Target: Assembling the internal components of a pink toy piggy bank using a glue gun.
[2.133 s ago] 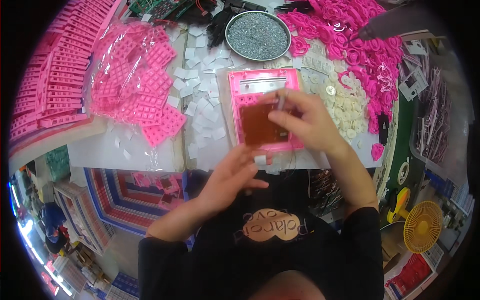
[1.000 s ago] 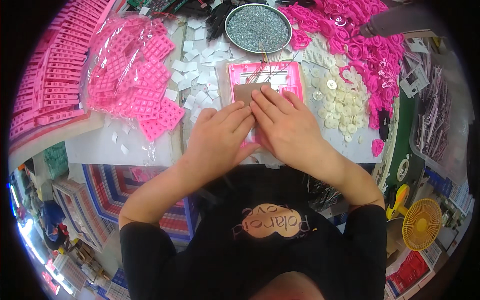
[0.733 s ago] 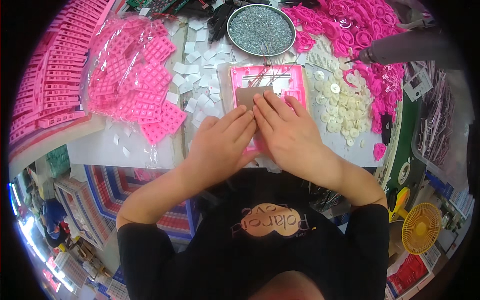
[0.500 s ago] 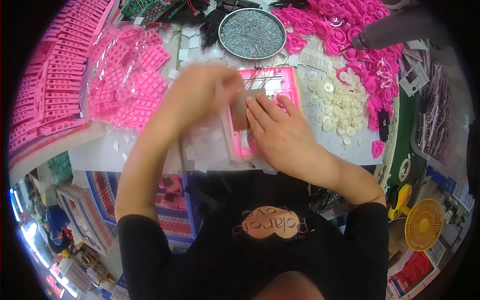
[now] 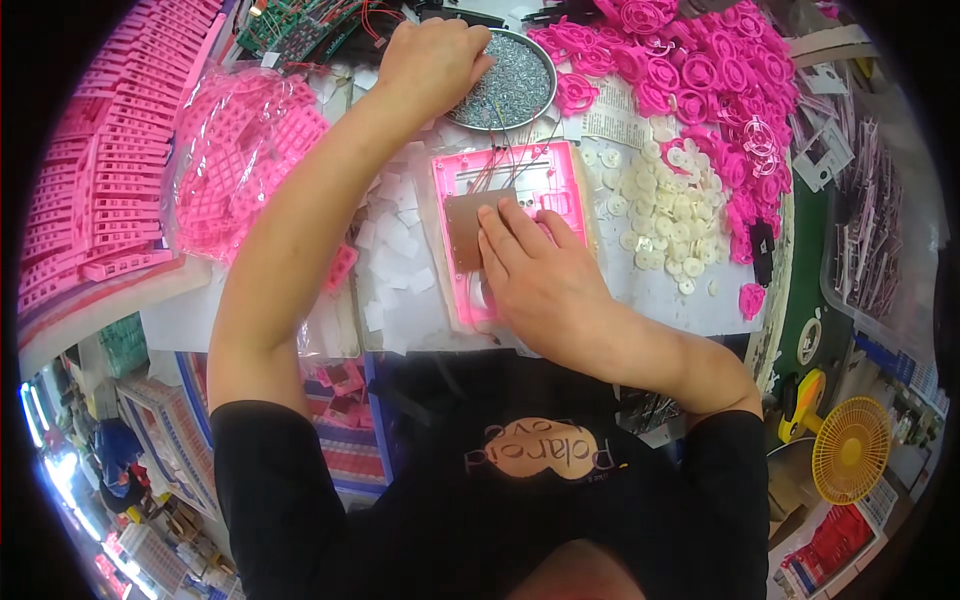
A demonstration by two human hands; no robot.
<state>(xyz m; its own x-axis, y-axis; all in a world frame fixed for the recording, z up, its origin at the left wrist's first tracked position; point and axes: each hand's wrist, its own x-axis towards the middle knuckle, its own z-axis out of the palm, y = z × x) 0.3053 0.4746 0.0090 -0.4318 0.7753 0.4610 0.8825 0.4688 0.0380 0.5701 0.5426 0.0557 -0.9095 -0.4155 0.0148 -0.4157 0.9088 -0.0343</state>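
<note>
Right now, the left hand (image 5: 435,65) is over the left side of a round metal dish (image 5: 553,92) heaped with small silvery metal pieces (image 5: 512,88). Its fingers curl downward, back of the hand up, and I cannot tell whether they grasp anything. The right hand (image 5: 540,270) is spread rather than clenched, its fingertips laid on a flat brown board (image 5: 464,228). That board sits within a pink case (image 5: 574,195) on the worktop (image 5: 625,300), just in front of the dish, and partly covers the inside of the case. Thin wires (image 5: 505,165) run from near the board's far edge across the top of the case toward the dish.

To the left of the case, white paper pieces (image 5: 397,238) are scattered, and beyond them is a clear plastic bag (image 5: 240,165) of pink parts. Long pink pieces (image 5: 110,150) are stacked at the far left. On the right lie a pile of white discs (image 5: 675,220) and, behind it, a large heap of bright pink rings (image 5: 690,75). Green circuit boards (image 5: 300,35) lie at the back left. A yellow fan (image 5: 850,450) stands at lower right.
</note>
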